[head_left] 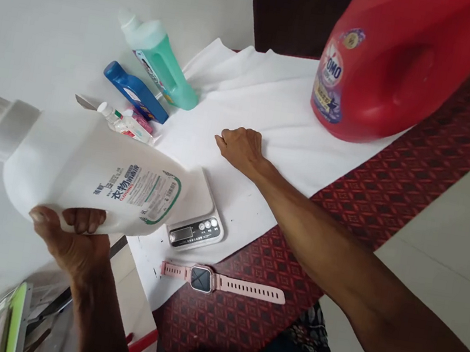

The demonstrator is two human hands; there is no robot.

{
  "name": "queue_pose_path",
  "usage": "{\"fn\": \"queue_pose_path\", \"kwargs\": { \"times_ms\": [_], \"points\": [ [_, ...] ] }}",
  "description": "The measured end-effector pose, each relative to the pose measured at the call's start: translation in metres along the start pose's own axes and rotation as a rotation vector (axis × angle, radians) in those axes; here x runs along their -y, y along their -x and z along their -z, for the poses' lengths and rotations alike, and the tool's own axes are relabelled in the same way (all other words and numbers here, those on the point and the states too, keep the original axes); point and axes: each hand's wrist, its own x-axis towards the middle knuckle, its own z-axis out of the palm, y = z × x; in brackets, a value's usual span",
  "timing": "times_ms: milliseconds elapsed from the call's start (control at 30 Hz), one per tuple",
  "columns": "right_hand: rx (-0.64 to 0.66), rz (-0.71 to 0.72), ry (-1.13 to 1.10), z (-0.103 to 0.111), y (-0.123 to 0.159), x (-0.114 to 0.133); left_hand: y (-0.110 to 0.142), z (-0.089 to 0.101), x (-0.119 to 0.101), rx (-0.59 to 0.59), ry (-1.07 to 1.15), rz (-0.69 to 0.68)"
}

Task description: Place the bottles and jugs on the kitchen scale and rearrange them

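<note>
A large white laundry detergent bottle (97, 172) with green-edged label leans well over to the left, its cap toward the left edge. My left hand (73, 239) is wrapped around its handle. The bottle's base is over a white kitchen scale (197, 232); I cannot tell whether the two touch. To the right, my right hand (242, 147) is closed in a loose fist on or just above the white cloth (248, 95), and nothing shows in it. A pink-strapped smartwatch (201, 279) lies in front of the scale.
A big red OMO bottle (376, 73) stands at the back right. Along the wall side are a green bottle (169, 67), a blue bottle (136, 92), a small clear bottle (129, 126) and a blade-like tip (85, 102). A red patterned tablecloth (235, 313) borders the near edge.
</note>
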Motion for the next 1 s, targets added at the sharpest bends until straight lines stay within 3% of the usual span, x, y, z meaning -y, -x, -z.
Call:
{"fn": "queue_pose_path", "kwargs": {
  "times_ms": [233,767,900,1000],
  "points": [
    [-0.008,0.026,-0.04,0.0,-0.002,-0.003,0.014,-0.02,0.006,0.041,0.063,0.08],
    [-0.029,0.065,-0.06,0.004,0.002,-0.002,0.008,-0.02,0.016,0.037,0.102,0.13],
    [-0.037,0.083,-0.1,0.016,0.01,-0.001,0.003,-0.016,0.017,0.109,0.037,0.125],
    [-0.063,0.072,-0.096,0.038,0.024,-0.005,0.001,-0.007,0.022,0.12,-0.12,-0.004]
  ]
}}
